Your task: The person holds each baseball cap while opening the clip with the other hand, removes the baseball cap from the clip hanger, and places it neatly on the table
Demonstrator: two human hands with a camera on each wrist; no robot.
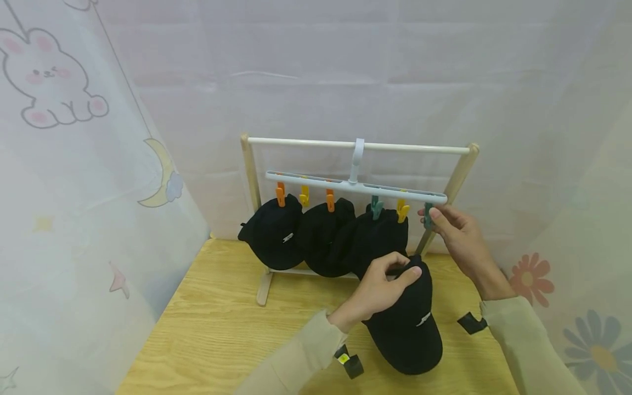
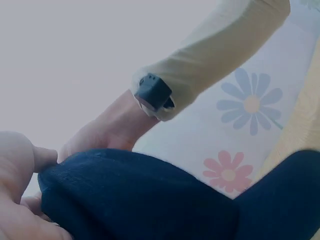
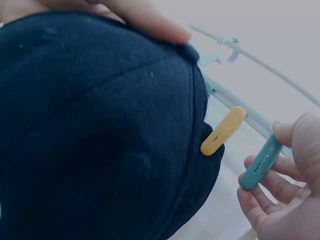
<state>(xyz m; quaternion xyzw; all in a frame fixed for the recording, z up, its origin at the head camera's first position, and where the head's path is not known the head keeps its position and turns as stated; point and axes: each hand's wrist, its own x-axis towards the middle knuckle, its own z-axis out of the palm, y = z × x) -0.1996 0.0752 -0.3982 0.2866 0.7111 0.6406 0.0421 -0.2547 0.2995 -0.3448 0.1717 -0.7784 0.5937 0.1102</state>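
My left hand point(image 1: 382, 288) grips a black cap point(image 1: 412, 329) by the top edge of its crown; the brim points down and toward me, with a small white mark above it. At the hanger's right end, my right hand point(image 1: 461, 236) pinches a teal clothespin point(image 1: 428, 215) between thumb and fingers. The pale blue hanger point(image 1: 316, 180) hooks over a white rail. Black caps point(image 1: 274, 233) hang from its orange, yellow and teal clips. In the right wrist view, a yellow clip point(image 3: 223, 131) sits between the held cap and the teal clothespin point(image 3: 261, 162).
A wooden rack point(image 1: 250, 170) with a white top rail point(image 1: 301, 142) stands on the wood-grain table point(image 1: 212, 323) at the back. Behind it hangs a pale sheet printed with a rabbit point(image 1: 54, 82) and flowers point(image 1: 530, 278). Dark straps show at both sleeve cuffs.
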